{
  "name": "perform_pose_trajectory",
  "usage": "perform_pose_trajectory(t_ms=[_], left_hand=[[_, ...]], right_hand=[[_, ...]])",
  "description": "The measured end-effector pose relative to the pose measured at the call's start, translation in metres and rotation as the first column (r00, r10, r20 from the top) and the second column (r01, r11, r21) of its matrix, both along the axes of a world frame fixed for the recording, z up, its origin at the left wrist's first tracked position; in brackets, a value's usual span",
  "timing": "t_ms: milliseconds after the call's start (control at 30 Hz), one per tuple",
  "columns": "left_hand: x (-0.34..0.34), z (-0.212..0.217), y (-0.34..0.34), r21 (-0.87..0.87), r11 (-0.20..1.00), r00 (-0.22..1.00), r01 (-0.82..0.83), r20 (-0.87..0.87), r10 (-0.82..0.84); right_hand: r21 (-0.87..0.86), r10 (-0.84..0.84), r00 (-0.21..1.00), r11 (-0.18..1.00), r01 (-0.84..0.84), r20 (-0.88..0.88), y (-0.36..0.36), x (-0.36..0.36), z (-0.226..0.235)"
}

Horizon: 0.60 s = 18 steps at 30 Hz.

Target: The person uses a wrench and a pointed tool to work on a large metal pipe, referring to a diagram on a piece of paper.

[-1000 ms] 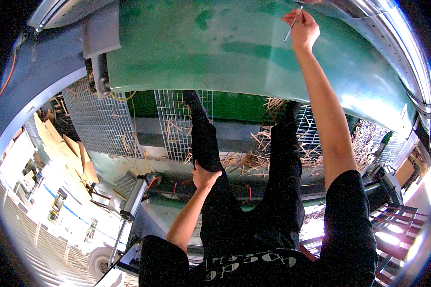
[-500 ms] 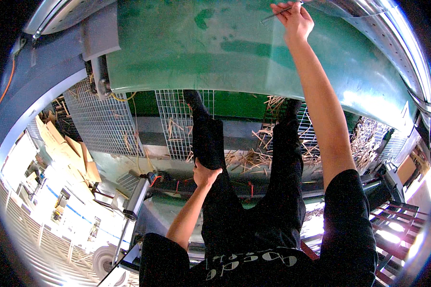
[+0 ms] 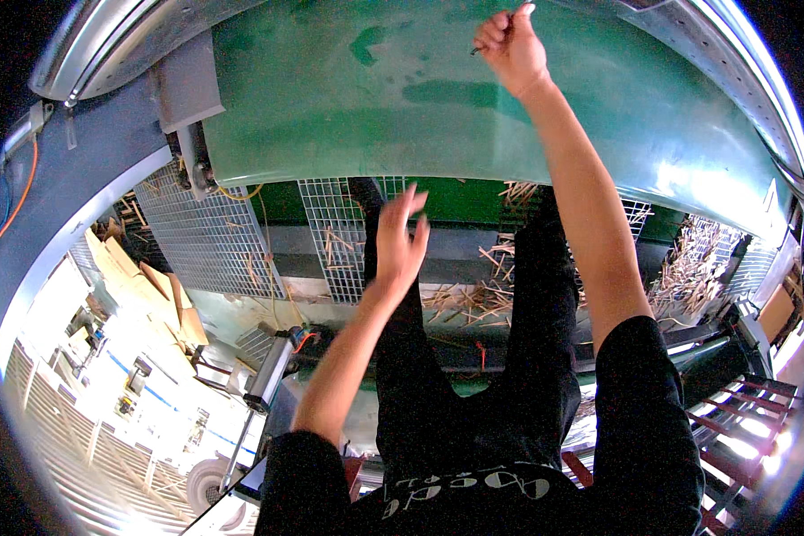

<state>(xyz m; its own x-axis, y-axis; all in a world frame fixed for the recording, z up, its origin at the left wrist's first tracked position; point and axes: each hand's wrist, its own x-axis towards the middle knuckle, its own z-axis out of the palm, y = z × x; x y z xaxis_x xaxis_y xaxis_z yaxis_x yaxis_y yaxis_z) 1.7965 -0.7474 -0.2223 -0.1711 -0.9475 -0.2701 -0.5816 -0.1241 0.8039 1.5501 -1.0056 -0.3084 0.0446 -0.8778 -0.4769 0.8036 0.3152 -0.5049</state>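
Observation:
Over the wide green conveyor belt (image 3: 330, 98), my right hand (image 3: 516, 49) is stretched out with its fingers curled in. A small dark end of a thin metal rod (image 3: 475, 52) pokes out from under those fingers; the grip covers the rest. My left hand (image 3: 400, 241) is in the air above my left leg, short of the belt's near edge. Its fingers are spread and slightly blurred, with nothing in them.
Metal grating panels (image 3: 205, 228) lie below the belt's near edge, with scattered thin wooden sticks (image 3: 697, 259) heaped at the right. Cardboard (image 3: 143, 286) is piled at the left. Steel machine parts (image 3: 116, 45) curve along the far left, and a grey bracket (image 3: 188, 85) stands beside the belt.
My left hand has let go of my left knee and risen forward, its fingers opening. My right hand has shifted a little left, and less of the rod shows now.

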Motion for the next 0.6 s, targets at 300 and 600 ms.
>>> perform_pose_trajectory(t_ms=[300,600], left_hand=[[-0.219,0.004,-0.293,0.179,0.983,0.981,-0.031,0.194,-0.005],[-0.168,-0.078,-0.323,0.130,0.987,0.987,-0.099,-0.115,0.114]], right_hand=[[-0.282,-0.070,0.506,0.891,-0.355,-0.860,0.019,-0.003,-0.030],[0.065,0.161,0.972,0.986,-0.152,-0.173,-0.004,0.021,-0.040]])
